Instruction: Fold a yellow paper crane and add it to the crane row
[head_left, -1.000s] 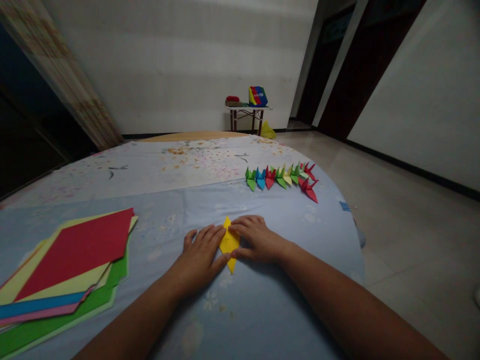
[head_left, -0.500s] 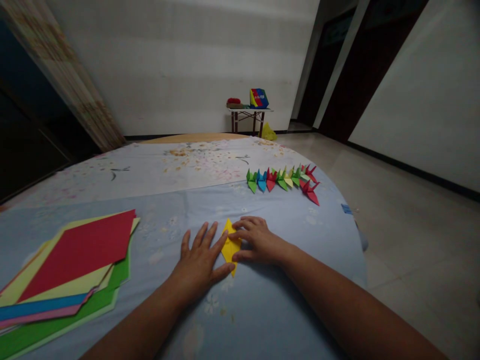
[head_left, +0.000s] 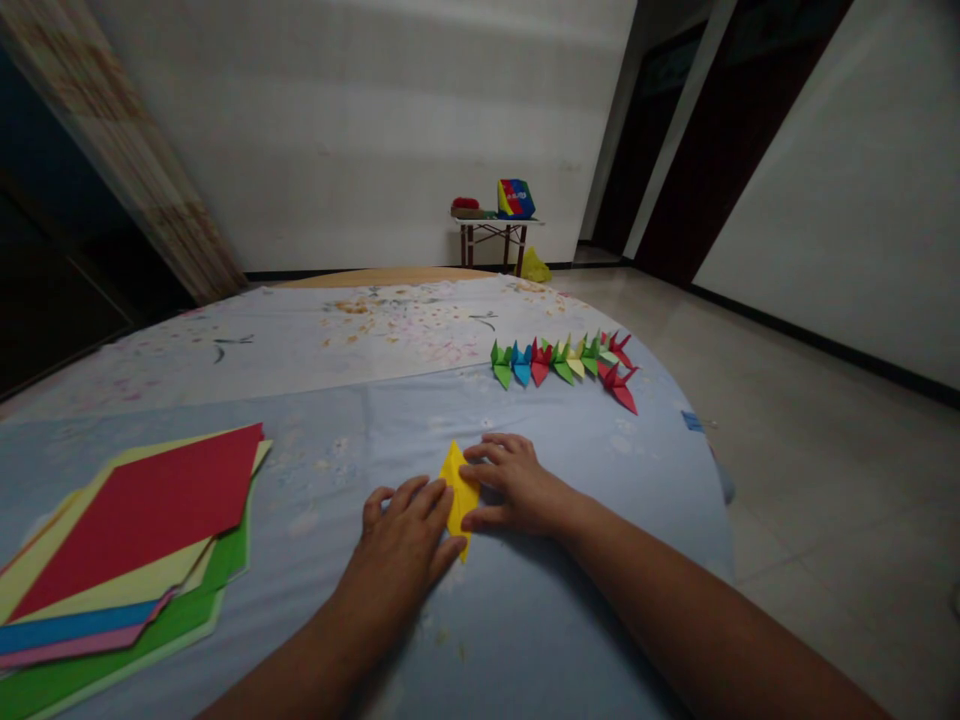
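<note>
The fingers of the left hand (head_left: pixel 401 535) are lying flat and slightly spread, pressing down on the left edge of a folded yellow paper (head_left: pixel 457 492), with the thumb reaching under its lower tip. The right hand (head_left: pixel 512 483) is resting on the paper's right edge, its fingers (head_left: pixel 487 452) curled loosely and its fingertips and thumb pinning the sheet rather than closing around it. The yellow paper is lying between the two hands as a narrow kite-like shape, its point aiming away from the person and its lower tip peeking out below the left thumb. Both forearms are stretching in from the bottom of the view, meeting at the paper.

The paper is sitting on a pale blue floral cloth (head_left: pixel 525 620) that is covering a round counter (head_left: pixel 390 274), whose bare wooden rim is showing at the far side. A lighter floral cloth (head_left: pixel 337 335) is covering the far half. To the left, near the edge, a stack of coloured paper sheets (head_left: pixel 135 540) is lying fanned, a red sheet on top. Beyond the right hand, well apart, a row of folded paper cranes (head_left: pixel 562 358) in green, blue, red and yellow is standing.

The room is dim, with a white wall, a tiled floor, a curtain (head_left: pixel 127 160) on the left and a small side table (head_left: pixel 495 235) against the far wall.
</note>
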